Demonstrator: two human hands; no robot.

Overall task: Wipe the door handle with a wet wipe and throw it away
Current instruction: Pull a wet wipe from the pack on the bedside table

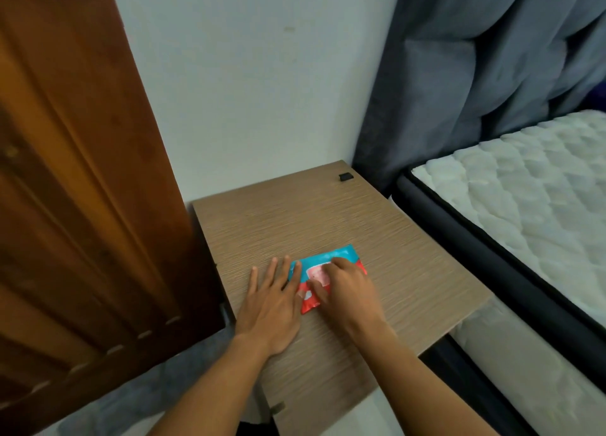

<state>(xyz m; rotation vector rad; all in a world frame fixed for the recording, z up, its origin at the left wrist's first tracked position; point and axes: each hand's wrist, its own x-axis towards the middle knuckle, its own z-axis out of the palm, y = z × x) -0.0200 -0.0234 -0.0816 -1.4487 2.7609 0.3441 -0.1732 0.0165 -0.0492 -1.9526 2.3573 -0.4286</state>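
Observation:
A blue and red pack of wet wipes (323,258) lies flat on a small wooden table (328,212). My left hand (273,299) rests flat on the table, fingers spread, with its fingertips on the pack's left edge. My right hand (344,288) lies on top of the pack, fingers curled at the pale label flap in its middle. No loose wipe shows. The brown wooden door (82,189) stands at the left; its handle is out of view.
A bed with a white quilted mattress (524,206) and dark frame stands right of the table. Grey-blue curtains (475,75) hang behind it. A small black object (345,176) sits at the table's far corner. A pale wall is behind the table.

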